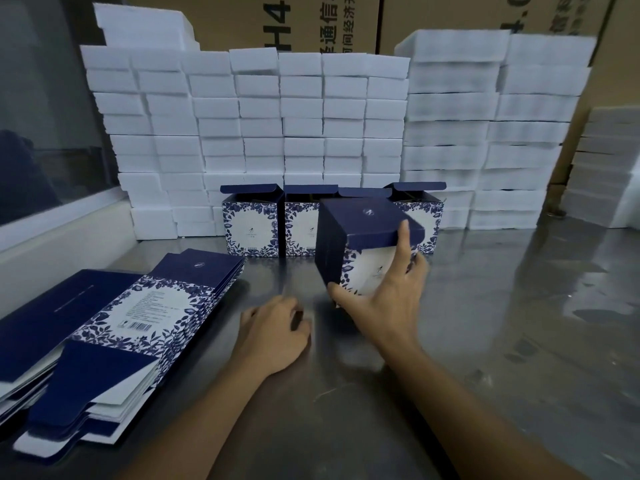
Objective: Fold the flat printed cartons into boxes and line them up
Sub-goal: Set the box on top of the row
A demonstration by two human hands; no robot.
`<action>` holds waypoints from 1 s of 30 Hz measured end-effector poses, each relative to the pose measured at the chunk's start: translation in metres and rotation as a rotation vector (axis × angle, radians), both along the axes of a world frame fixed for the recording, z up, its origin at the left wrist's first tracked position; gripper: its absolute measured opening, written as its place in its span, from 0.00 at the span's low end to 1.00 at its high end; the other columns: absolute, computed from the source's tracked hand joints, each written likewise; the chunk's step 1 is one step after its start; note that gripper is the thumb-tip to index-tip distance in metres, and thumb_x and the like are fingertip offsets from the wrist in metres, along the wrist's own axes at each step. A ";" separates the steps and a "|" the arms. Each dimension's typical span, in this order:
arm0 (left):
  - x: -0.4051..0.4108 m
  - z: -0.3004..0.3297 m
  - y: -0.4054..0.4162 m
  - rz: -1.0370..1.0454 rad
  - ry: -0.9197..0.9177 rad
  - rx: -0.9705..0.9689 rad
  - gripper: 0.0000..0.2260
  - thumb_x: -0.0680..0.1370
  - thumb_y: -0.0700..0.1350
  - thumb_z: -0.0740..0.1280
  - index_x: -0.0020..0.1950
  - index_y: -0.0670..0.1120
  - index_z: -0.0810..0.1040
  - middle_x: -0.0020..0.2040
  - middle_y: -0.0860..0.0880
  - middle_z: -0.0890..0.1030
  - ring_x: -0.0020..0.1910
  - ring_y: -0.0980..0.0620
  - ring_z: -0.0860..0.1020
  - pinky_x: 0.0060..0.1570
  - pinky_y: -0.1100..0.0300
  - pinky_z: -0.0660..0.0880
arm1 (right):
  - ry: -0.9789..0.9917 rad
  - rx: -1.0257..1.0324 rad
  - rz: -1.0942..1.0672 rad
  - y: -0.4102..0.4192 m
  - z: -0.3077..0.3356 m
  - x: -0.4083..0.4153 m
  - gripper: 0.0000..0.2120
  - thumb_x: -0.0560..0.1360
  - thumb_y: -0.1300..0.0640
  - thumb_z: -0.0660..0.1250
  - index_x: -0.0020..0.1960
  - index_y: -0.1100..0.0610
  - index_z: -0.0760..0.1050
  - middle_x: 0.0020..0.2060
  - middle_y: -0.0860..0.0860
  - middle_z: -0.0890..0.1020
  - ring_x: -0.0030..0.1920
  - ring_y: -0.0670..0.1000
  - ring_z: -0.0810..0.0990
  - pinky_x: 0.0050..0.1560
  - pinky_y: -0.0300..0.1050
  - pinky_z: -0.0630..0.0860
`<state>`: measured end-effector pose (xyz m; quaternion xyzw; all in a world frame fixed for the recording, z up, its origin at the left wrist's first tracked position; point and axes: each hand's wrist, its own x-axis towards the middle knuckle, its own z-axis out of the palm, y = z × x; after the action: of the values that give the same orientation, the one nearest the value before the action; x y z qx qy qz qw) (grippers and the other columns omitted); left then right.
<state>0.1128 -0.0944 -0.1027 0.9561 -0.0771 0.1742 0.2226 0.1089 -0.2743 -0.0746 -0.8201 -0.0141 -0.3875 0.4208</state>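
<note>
- The right hand (pixel 384 289) grips a folded box (pixel 360 244) tilted above the counter (pixel 485 323), thumb at the lower near corner and fingers spread up the printed face to the dark flap edge.
- The left hand (pixel 273 327) rests on the counter just beside it, fingers loosely curled, holding nothing.
- The step in hand looks like carrying this box to the row of boxes (pixel 252 223) standing by the foam.
- To do it well, I would turn the box so the closed navy panel goes down and the open end faces up like its neighbours, then slide it flush into line, printed face forward.
- A light grip suits it: thin card dents easily at corners, and pressure on the white panel could bow it.
- The row boxes stand upright with top flaps raised, touching or nearly touching side to side.
- The flat cartons (pixel 114 323) lie in a fanned stack at the left, well apart from the row; the top one shows a barcode and fine text.
- The card looks matte navy with a white and blue leaf print, creases crisp.
- Behind, white foam blocks (pixel 259 126) are stacked in rough columns, soft-edged and slightly fuzzy.
- The counter is brushed metal, dull and streaky with reflections.
</note>
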 end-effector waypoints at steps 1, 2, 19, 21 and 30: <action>0.004 0.000 0.001 0.001 0.002 -0.002 0.09 0.78 0.57 0.63 0.55 0.56 0.74 0.54 0.55 0.76 0.54 0.51 0.76 0.58 0.53 0.65 | -0.040 -0.018 -0.015 -0.006 0.006 0.004 0.64 0.59 0.42 0.81 0.78 0.36 0.38 0.69 0.58 0.61 0.66 0.59 0.66 0.65 0.56 0.70; 0.007 0.000 0.001 0.003 0.002 0.001 0.08 0.78 0.57 0.62 0.54 0.56 0.74 0.54 0.55 0.76 0.54 0.51 0.76 0.60 0.52 0.66 | -0.068 -0.041 -0.036 -0.012 0.013 0.008 0.64 0.59 0.42 0.81 0.79 0.37 0.39 0.70 0.58 0.61 0.66 0.58 0.66 0.66 0.56 0.71; 0.062 -0.001 0.001 0.093 0.038 0.091 0.10 0.79 0.61 0.57 0.54 0.57 0.70 0.57 0.58 0.74 0.57 0.53 0.74 0.64 0.50 0.60 | 0.090 -0.010 -0.263 -0.096 0.108 0.156 0.62 0.59 0.42 0.80 0.77 0.33 0.40 0.74 0.59 0.56 0.69 0.67 0.65 0.59 0.65 0.73; 0.066 -0.002 0.001 0.098 0.035 0.095 0.11 0.79 0.61 0.57 0.55 0.57 0.70 0.57 0.58 0.74 0.58 0.54 0.73 0.64 0.50 0.60 | 0.114 -0.012 -0.281 -0.101 0.102 0.167 0.62 0.59 0.41 0.80 0.77 0.32 0.38 0.74 0.60 0.56 0.69 0.68 0.65 0.56 0.65 0.74; 0.076 -0.002 -0.001 0.122 0.031 0.123 0.12 0.79 0.61 0.56 0.57 0.58 0.70 0.58 0.58 0.72 0.61 0.55 0.70 0.63 0.50 0.60 | 0.152 -0.030 -0.328 -0.108 0.103 0.198 0.62 0.61 0.40 0.79 0.77 0.33 0.37 0.75 0.60 0.54 0.69 0.67 0.64 0.57 0.65 0.74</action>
<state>0.1889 -0.0958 -0.1044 0.9735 -0.0260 0.1672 0.1535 0.3071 -0.3819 0.0281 -0.8446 0.1456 -0.3876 0.3394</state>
